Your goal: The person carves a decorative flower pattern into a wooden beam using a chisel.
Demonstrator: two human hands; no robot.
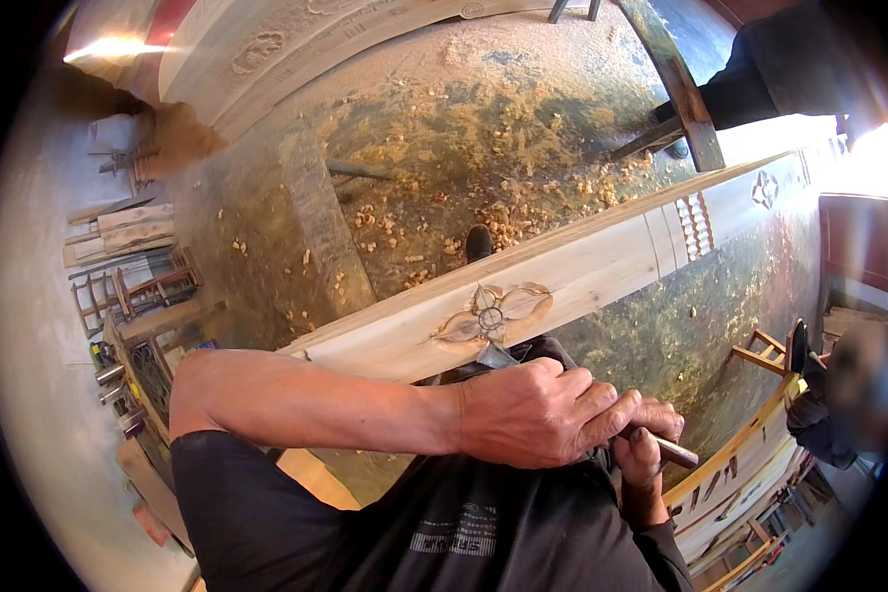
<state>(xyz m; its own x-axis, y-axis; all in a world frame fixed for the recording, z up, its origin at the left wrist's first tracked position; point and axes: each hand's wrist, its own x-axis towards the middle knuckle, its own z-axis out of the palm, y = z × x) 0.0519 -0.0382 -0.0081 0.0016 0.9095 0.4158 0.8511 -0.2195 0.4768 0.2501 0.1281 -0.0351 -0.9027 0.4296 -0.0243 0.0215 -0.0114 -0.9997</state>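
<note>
A long pale wooden beam runs slantwise in front of me, carved with a four-petal flower with a cross-hatched round centre. My left hand is closed around the shaft of a carving chisel, its forearm crossing in from the left. At the flower's lower petal sits the flat chisel blade; whether it cuts into the wood I cannot tell. My right hand grips the chisel's rear, where the brown handle end sticks out. Most of the shaft is hidden under my fingers.
Wood shavings litter the floor beyond the beam. Racks of hand tools stand at left. Another carved board lies at the far side. Another person is at right, near a small wooden stool. A dark-clothed leg shows at upper right.
</note>
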